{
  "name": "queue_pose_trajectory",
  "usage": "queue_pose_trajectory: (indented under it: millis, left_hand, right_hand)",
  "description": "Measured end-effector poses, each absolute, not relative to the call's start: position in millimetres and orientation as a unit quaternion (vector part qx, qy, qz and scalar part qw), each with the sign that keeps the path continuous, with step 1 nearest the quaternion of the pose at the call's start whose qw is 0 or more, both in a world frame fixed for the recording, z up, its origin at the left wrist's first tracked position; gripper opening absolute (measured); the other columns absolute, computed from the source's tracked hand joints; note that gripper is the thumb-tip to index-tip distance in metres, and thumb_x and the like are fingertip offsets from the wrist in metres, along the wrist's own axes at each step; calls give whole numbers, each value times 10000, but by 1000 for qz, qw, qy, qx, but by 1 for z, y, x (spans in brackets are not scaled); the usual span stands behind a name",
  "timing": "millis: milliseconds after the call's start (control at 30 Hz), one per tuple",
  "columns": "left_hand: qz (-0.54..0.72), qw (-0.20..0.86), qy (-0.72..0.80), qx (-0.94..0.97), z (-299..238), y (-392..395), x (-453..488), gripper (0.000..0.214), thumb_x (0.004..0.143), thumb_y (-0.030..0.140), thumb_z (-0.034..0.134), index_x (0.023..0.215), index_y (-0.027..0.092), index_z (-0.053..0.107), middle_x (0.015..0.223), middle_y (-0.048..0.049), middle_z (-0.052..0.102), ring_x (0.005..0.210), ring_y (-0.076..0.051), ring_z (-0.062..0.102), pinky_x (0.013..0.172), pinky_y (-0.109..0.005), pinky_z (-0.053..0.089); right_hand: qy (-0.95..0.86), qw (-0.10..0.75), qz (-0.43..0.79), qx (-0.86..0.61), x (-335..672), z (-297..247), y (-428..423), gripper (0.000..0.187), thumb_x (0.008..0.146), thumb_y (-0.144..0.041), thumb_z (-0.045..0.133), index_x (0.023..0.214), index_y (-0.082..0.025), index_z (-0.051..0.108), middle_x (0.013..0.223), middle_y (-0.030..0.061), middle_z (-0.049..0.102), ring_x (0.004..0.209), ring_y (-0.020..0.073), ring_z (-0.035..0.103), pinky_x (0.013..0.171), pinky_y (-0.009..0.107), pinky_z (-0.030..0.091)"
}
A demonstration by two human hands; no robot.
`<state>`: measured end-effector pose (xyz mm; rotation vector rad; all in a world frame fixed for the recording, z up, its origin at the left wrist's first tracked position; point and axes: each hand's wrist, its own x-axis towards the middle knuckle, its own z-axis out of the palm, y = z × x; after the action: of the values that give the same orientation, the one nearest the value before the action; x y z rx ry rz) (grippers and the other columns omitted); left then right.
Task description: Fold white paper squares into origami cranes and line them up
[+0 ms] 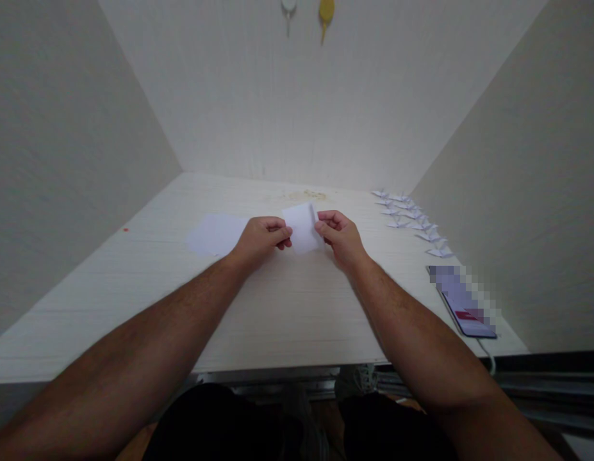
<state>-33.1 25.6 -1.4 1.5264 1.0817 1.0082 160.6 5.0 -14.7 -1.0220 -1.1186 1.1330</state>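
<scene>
Between my two hands is a small white sheet of paper (304, 229), held a little above the desk. My left hand (264, 237) pinches its left edge between thumb and fingers. On the opposite side my right hand (342, 237) grips the right edge, where a narrow strip of the sheet looks bent or folded up. Left of my left hand lies more white paper (213, 234) on the desk, partly hidden behind that hand. Several folded white paper cranes (424, 227) stand in rows at the back right of the desk.
A phone (464, 304) with a cable (489, 355) lies at the right edge of the pale desk (297, 320). Panels enclose the desk at the back and both sides. White (288, 6) and yellow hooks (326, 11) hang on the back panel. A red speck (126, 229) is at left.
</scene>
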Motion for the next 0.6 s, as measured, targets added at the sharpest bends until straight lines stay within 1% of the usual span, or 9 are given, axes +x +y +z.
queue_pose_trajectory:
  millis: [133,333,467,600]
  left_hand:
    - [416,491,435,630,-3,26,-34,231,691,371,739,617,170,652,595,-40,669,529,-118,556,565,-254,437]
    - [424,495,430,625,-3,26,-34,231,688,359,749,621,163,646,577,-27,666,511,-109,556,548,-239,436]
    - [430,490,432,623,-4,27,-33,216,692,343,743,627,162,647,565,-21,661,502,-104,552,536,-228,428]
    - [437,489,435,618,-5,28,-33,195,689,325,742,637,160,651,555,-19,658,493,-103,548,530,-228,433]
  right_hand:
    - [-478,584,496,-428,162,-17,7,428,632,-451,824,953,-226,651,800,-19,681,670,117,571,613,248,416]
    - [-456,596,507,-425,162,-19,7,432,636,-468,846,951,-231,667,770,-17,673,684,133,574,632,271,434]
    - [-444,600,520,-416,162,-19,7,423,636,-459,864,946,-237,680,766,-20,675,663,127,559,610,261,419]
    - [-429,600,536,-409,162,-17,7,392,650,-462,842,928,-231,688,775,-19,673,683,135,578,612,264,442]
